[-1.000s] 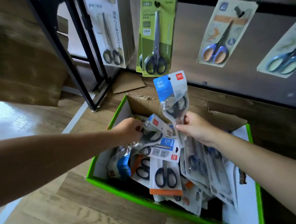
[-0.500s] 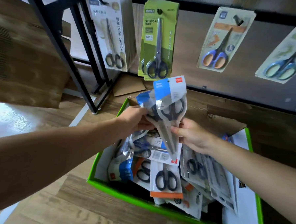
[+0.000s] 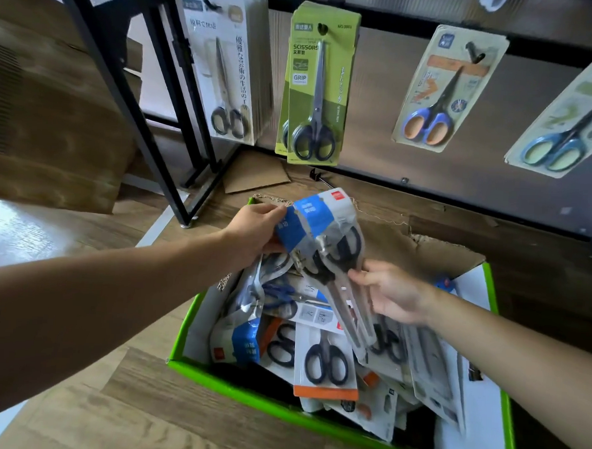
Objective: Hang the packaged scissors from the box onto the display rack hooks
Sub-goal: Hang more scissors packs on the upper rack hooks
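The job looks well short of finished. The box [image 3: 278,408] is heaped with loose packs [image 3: 326,363] lying flat and crosswise on one another, so most of the stock is yet to go up. On the rack [image 3: 380,101] beyond the far side of the box, four hooks carry scissors: a white stack [image 3: 223,73] and a green stack [image 3: 317,88] past the box's far left corner, and a beige card [image 3: 445,91] and a pale green card [image 3: 567,118] further off to the right. A bare hook [image 3: 319,178] juts out low on the rack, just beyond the box's far rim, and seems the likely home for the batch in hand. That batch is the blue-topped packs [image 3: 324,239], at least two overlapping, lifted clear of the heap and held tilted above the far half of the box, blue headers toward the rack and blade ends pointing down toward the box's middle. The left hand [image 3: 253,232] grips them at the header end, thumb over the top edge and fingers curled beneath, above the box's far left corner. The right hand [image 3: 392,293] pinches the lower, blade end from the right side, over the middle of the box. The packs are not yet on any hook; squaring them up and threading the header holes remains.
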`<state>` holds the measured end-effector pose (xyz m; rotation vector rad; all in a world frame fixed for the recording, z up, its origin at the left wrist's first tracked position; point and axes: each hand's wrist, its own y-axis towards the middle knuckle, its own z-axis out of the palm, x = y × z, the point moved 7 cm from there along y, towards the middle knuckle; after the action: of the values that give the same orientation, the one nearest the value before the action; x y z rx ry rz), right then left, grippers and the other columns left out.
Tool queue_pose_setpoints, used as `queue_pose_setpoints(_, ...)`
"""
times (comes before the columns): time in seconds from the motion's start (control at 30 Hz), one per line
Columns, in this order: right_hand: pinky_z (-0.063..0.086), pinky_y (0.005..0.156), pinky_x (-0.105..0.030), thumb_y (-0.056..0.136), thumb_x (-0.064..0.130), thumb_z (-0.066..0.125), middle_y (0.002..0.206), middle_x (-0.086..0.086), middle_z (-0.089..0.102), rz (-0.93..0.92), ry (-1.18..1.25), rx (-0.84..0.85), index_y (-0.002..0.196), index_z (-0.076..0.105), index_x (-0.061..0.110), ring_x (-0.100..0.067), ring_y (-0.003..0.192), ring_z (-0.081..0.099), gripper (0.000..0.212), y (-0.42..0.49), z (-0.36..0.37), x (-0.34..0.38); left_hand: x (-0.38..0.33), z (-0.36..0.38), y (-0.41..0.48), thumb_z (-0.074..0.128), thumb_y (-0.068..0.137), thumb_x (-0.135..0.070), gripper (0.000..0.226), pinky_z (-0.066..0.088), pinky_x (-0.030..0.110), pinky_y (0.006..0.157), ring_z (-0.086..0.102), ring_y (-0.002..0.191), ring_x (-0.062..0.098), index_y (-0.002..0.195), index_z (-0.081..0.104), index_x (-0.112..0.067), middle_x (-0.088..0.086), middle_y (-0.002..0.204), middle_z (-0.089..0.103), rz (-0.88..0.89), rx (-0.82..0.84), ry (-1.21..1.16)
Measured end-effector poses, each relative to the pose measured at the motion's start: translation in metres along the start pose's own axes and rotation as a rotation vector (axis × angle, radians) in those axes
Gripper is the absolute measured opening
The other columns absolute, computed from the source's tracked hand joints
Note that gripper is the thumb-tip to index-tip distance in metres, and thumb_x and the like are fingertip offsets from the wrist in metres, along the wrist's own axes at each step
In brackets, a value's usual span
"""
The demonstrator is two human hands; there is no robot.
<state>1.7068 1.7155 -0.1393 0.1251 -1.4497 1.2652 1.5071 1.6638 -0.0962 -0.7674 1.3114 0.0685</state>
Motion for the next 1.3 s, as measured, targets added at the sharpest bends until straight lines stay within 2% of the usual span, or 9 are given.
queue_pose_setpoints(0.27, 0.045, 0.102, -0.055, 0.092, 0.005, 0.061, 0.114, -0.011, 0.069, 0.111, -0.222, 0.022, 0.121, 0.056, 0.008, -0.03, 0.111, 0.063, 0.03, 0.004, 0.014, -0.014, 0.007, -0.003, -0.003, 0.063, 0.093, -0.019, 0.01, 0.061, 0.031, 0.063, 0.069, 0.072, 0.02, 0.095, 0.061, -0.01, 0.014, 0.095, 0.068, -0.055, 0.082, 0.173)
queue_pose_setpoints(0.47, 0.045, 0.099, -0.057, 0.078, 0.019, 0.072, 0.132, -0.015, 0.053, -0.037, -0.126, -0.109, 0.147, 0.03, 0.016, -0.031, 0.119, 0.055, 0.08, 0.011, 0.003, 0.015, 0.015, 0.005, -0.004, 0.061, 0.091, -0.003, 0.006, 0.061, 0.03, 0.064, 0.069, 0.079, 0.021, 0.093, 0.058, -0.007, 0.013, 0.095, 0.065, -0.094, 0.157, 0.259)
queue_pose_setpoints(0.63, 0.051, 0.09, -0.038, 0.091, 0.007, 0.062, 0.116, -0.012, 0.069, -0.145, -0.276, -0.148, 0.116, 0.061, 0.008, -0.026, 0.108, 0.064, 0.025, 0.025, 0.0, 0.022, 0.014, 0.003, 0.0, 0.048, 0.096, -0.005, 0.014, 0.055, 0.031, 0.064, 0.063, 0.077, 0.024, 0.098, 0.062, -0.006, 0.013, 0.088, 0.063, -0.089, 0.122, 0.315)
queue_pose_setpoints(0.7, 0.051, 0.082, -0.034, 0.093, 0.005, 0.06, 0.109, -0.009, 0.07, -0.138, -0.296, -0.159, 0.109, 0.062, 0.009, -0.024, 0.103, 0.063, 0.017, 0.028, -0.004, 0.019, 0.012, -0.004, 0.003, 0.041, 0.094, -0.001, 0.025, 0.05, 0.022, 0.058, 0.06, 0.082, 0.023, 0.108, 0.061, -0.006, 0.009, 0.092, 0.063, 0.092, 0.142, 0.781)
queue_pose_setpoints(0.8, 0.041, 0.06, -0.031, 0.095, 0.01, 0.06, 0.101, -0.008, 0.067, -0.081, -0.361, -0.204, 0.102, 0.061, 0.013, -0.025, 0.091, 0.058, 0.008, 0.027, -0.016, 0.014, 0.036, -0.001, -0.005, 0.054, 0.088, -0.004, 0.05, 0.05, 0.029, 0.085, 0.05, 0.117, 0.021, 0.133, 0.05, -0.024, 0.0, 0.126, 0.056, 0.375, 0.452, 1.66)
queue_pose_setpoints(0.97, 0.041, 0.072, -0.039, 0.096, 0.009, 0.057, 0.106, -0.008, 0.068, -0.08, -0.356, -0.199, 0.098, 0.061, 0.018, -0.026, 0.102, 0.057, 0.01, 0.024, -0.025, 0.011, 0.073, 0.012, -0.02, 0.059, 0.09, -0.045, 0.049, 0.038, 0.035, 0.102, 0.029, 0.131, 0.019, 0.136, 0.045, -0.034, -0.007, 0.146, 0.036, 0.627, 0.927, 2.114)
queue_pose_setpoints(1.1, 0.038, 0.108, -0.046, 0.095, 0.002, 0.055, 0.109, -0.005, 0.068, -0.102, -0.225, -0.161, 0.102, 0.059, 0.015, -0.025, 0.113, 0.058, 0.016, 0.022, -0.025, 0.012, 0.073, 0.02, -0.016, 0.065, 0.083, -0.051, 0.04, 0.037, 0.034, 0.099, 0.031, 0.128, 0.02, 0.119, 0.06, -0.033, -0.007, 0.139, 0.041, 0.672, 1.016, 2.171)
queue_pose_setpoints(1.2, 0.041, 0.1, -0.042, 0.093, -0.001, 0.054, 0.09, -0.004, 0.068, -0.157, -0.149, -0.152, 0.092, 0.058, 0.013, -0.024, 0.096, 0.059, 0.015, 0.018, -0.023, 0.021, 0.047, 0.027, -0.009, 0.073, 0.079, -0.042, 0.03, 0.043, 0.031, 0.088, 0.05, 0.106, 0.013, 0.104, 0.063, -0.03, -0.009, 0.112, 0.06, 0.591, 0.866, 1.926)
queue_pose_setpoints(1.3, 0.05, 0.078, -0.03, 0.092, -0.002, 0.05, 0.078, -0.005, 0.068, -0.28, -0.01, -0.17, 0.093, 0.059, 0.01, -0.018, 0.077, 0.062, 0.015, 0.01, -0.026, 0.037, 0.013, 0.029, 0.0, 0.072, 0.083, -0.035, 0.021, 0.037, 0.025, 0.065, 0.05, 0.084, 0.012, 0.097, 0.058, -0.027, -0.014, 0.086, 0.058, 0.448, 0.626, 1.645)
